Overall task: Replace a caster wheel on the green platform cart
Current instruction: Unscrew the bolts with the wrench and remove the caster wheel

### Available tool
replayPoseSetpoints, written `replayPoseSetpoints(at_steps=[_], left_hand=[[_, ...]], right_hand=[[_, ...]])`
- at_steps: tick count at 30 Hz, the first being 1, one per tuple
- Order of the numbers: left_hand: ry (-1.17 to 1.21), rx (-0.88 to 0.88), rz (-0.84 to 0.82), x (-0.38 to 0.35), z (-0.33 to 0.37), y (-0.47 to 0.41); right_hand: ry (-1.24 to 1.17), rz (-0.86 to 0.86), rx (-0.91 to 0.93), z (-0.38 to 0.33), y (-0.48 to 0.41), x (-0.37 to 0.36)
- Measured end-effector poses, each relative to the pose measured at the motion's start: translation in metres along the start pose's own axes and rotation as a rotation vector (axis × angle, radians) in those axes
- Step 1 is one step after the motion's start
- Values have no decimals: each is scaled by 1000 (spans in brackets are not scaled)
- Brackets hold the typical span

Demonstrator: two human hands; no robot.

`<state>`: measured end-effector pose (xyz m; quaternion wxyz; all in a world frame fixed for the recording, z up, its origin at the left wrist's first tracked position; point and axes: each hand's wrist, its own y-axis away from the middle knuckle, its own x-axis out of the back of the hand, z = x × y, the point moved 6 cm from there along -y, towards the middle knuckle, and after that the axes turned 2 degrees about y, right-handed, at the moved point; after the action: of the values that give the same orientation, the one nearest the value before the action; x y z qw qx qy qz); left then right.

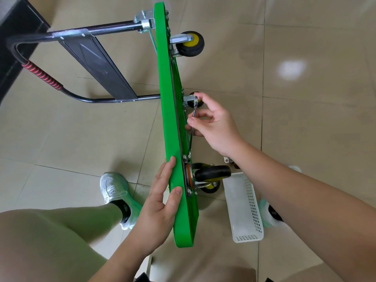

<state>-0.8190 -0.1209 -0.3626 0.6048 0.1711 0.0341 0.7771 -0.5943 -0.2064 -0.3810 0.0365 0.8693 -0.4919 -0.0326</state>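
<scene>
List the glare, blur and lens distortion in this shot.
Head view: a glare spot whitens the floor tiles at right; the wide lens bows the green platform cart and tile seams; the top-left corner is blurred; the wrench looks sharp.

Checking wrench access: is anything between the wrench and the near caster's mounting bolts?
Nothing visible. The wrench, held by the right hand, has its lower end at the near caster's upper bolt; the left hand rests on the green platform's edge.
</scene>
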Motion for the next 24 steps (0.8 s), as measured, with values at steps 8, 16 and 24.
replayPoseSetpoints(at_steps=[8,16,24], left_hand=[[15,0,-16,-2,3,-1],[68,34,-17,0,-1,1],[95,83,0,-3,2,2]], right_hand=[[-243,202,-116,-9,11,40],[-299,628,-386,55,74,134],[-166,847,-915,193,149,157]])
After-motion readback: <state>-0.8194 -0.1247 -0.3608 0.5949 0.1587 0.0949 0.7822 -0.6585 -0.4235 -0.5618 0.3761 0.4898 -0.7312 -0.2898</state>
